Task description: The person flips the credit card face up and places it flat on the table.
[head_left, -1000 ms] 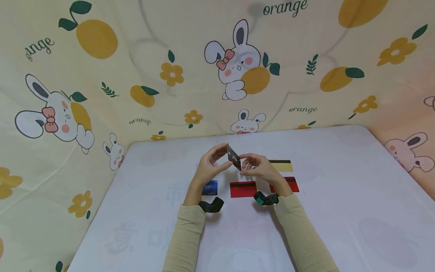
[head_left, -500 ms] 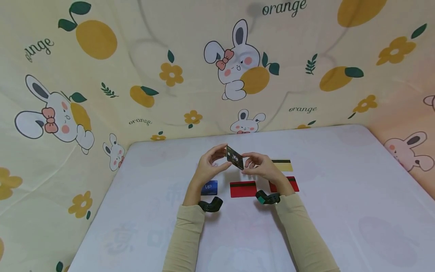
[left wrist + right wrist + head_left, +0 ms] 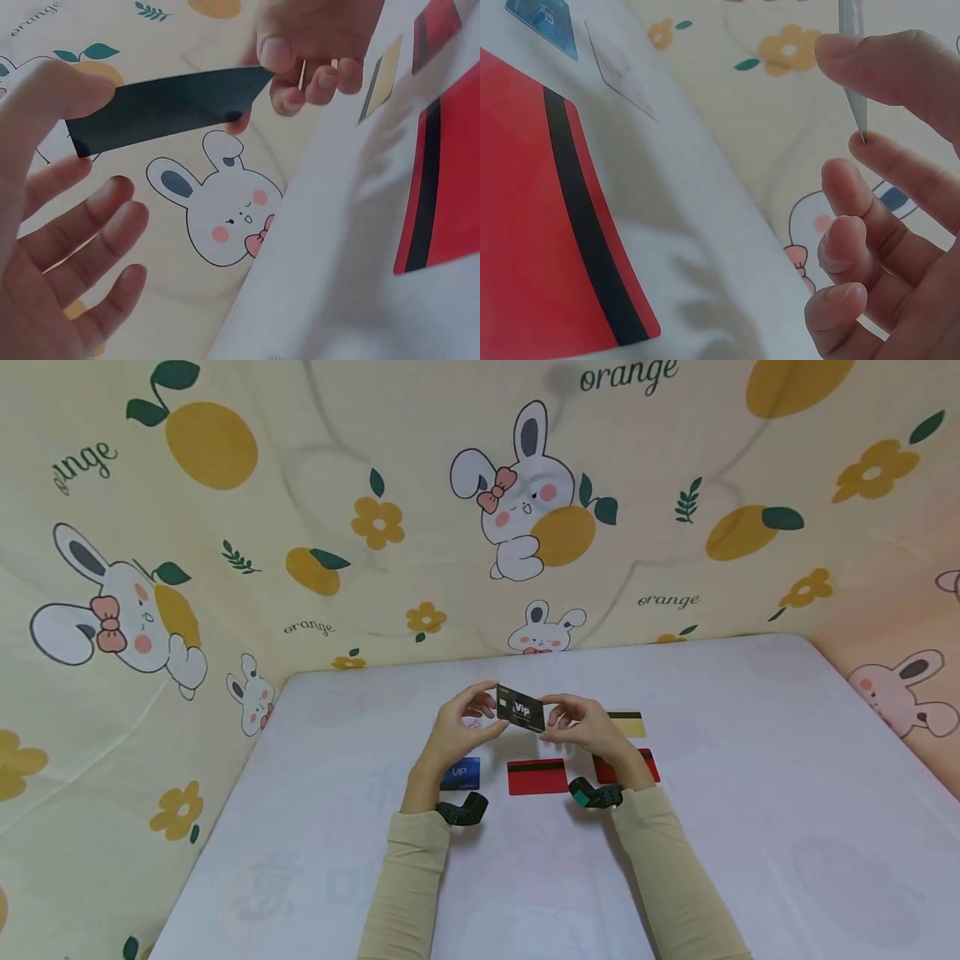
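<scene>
White table (image 3: 547,877); above it, left grip (image 3: 459,727) and right grip (image 3: 588,727) both pinch black VIP card (image 3: 521,708).

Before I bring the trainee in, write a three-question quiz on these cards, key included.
1. What word is printed on the dark card pinched by both the left grip and the right grip?
2. True or false: in the head view, the blue card lies to the left of the fully visible red card.
3. Pick one: the stripe on that red card is
A) white
B) black
C) green

Key: 1. VIP. 2. True. 3. B.
</scene>
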Demonstrator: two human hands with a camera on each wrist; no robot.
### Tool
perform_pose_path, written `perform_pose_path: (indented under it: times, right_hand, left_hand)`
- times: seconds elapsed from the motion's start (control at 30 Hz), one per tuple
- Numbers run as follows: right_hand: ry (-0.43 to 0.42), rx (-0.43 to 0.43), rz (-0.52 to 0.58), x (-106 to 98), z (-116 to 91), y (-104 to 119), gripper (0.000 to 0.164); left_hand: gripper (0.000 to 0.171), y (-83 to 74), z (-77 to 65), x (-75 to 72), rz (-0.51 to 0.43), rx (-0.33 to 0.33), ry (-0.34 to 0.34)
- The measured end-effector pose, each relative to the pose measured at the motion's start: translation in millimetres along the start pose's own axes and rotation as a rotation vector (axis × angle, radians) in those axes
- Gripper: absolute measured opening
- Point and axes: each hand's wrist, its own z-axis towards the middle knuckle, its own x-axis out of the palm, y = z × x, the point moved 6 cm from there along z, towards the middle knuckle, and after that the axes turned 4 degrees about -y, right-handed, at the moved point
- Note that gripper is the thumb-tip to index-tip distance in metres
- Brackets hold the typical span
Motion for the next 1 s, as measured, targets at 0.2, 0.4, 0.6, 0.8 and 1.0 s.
perform_pose_path:
  times: [0.2,0.4,0.6,0.8,1.0]
  right_hand:
    - [-0.011,-0.021,0.014,-4,0,-1,0.055]
    - [-0.022,-0.037,0.016,-7,-1,1,0.056]
    - [-0.046,-0.017,-0.033,-9,0,-2,0.056]
    - [-0.057,-0.007,-0.039,-10,-2,-1,0.057]
    - [-0.060,0.007,-0.039,-11,-2,-2,0.057]
  left_hand:
    - [0.060,3.4,0.5,-0.2,0.053,0.007,0.006]
    - [0.062,6.4,-0.1,-0.3,0.112,-0.029,0.019]
    - [0.061,9.8,-0.4,-0.1,0.177,-0.046,0.026]
    - [0.061,12.1,-0.6,1.3,0.205,-0.044,0.031]
    - [0.061,14.4,-0.3,2.6,0.225,-0.033,0.028]
